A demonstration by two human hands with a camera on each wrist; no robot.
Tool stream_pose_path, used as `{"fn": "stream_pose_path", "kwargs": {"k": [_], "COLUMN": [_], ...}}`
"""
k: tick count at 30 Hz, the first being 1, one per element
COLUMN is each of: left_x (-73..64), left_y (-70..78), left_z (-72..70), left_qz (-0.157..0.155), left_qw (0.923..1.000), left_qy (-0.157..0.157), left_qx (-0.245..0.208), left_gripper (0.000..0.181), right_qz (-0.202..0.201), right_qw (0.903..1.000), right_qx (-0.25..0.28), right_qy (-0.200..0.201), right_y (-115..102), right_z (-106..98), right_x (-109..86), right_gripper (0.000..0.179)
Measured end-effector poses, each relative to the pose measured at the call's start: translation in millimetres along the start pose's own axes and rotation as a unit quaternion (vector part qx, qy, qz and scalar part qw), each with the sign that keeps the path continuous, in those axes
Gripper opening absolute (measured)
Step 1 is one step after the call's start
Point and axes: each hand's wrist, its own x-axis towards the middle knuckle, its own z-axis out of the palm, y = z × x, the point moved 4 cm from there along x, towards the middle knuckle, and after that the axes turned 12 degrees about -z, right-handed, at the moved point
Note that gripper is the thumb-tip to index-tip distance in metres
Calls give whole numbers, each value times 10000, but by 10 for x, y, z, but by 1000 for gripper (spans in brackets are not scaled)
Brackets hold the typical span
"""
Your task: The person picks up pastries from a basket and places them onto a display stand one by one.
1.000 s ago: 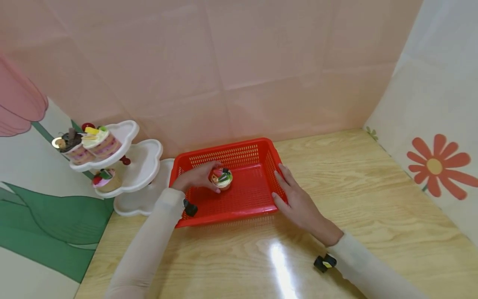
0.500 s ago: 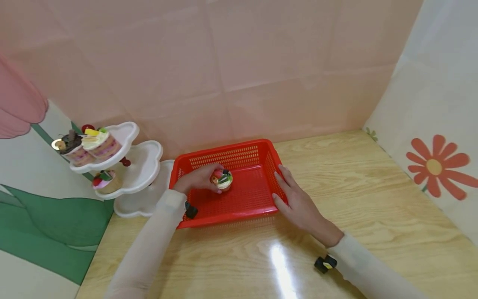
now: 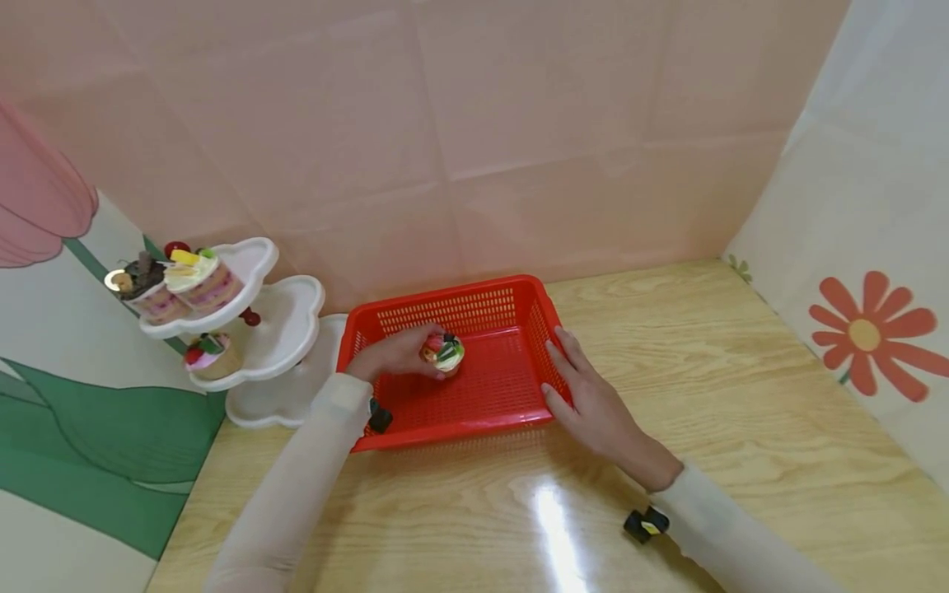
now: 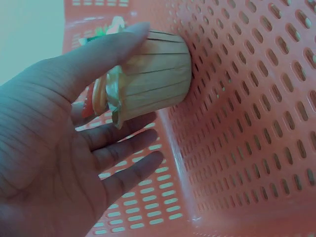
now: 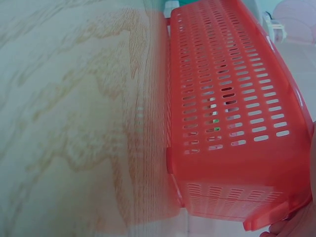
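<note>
A cupcake [image 3: 443, 354] with white cream and fruit pieces on top stands at the floor of a red plastic basket [image 3: 463, 430]. My left hand [image 3: 400, 352] reaches in over the left side and holds the cupcake between thumb and fingers. In the left wrist view the thumb [image 4: 106, 52] lies along the pleated paper cup, and the lower fingers are apart from it. My right hand [image 3: 596, 403] rests on the basket's right rim near the front corner, its fingers fairly straight. Most of that hand is outside the right wrist view.
A tiered white stand [image 3: 282, 329] is left of the basket. Two cake cups [image 3: 202, 284] sit on its top tier, and another cupcake [image 3: 213, 356] sits on the tier below. The basket stands on a wooden table [image 3: 667, 354] before a pink wall covering [image 3: 519, 148].
Over the last second, the left hand stays on the cupcake with barely any shift. The right hand stays on the basket rim, and the basket has not moved.
</note>
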Motion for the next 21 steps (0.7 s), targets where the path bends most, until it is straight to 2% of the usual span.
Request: {"fn": "stream_pose_path", "kwargs": {"k": [10,17,21], "left_x": [3,46,66], "left_y": [16,33,26], "left_z": [-4,28,44], "left_qz": [-48,209,223], "left_qw": [9998,9992,9987], "left_qy": [131,73,52], "left_qx": [-111,-328,-457], "left_gripper": [69,70,69], "right_qz": [28,-14,-2], "right_qw": [10000,10000,10000], "right_qx": [5,22,39], "right_qy": [-19,25,0], "right_y": [13,24,25], "right_z": [22,21,25], "right_x": [-4,5,6], "right_gripper": [67,67,68]}}
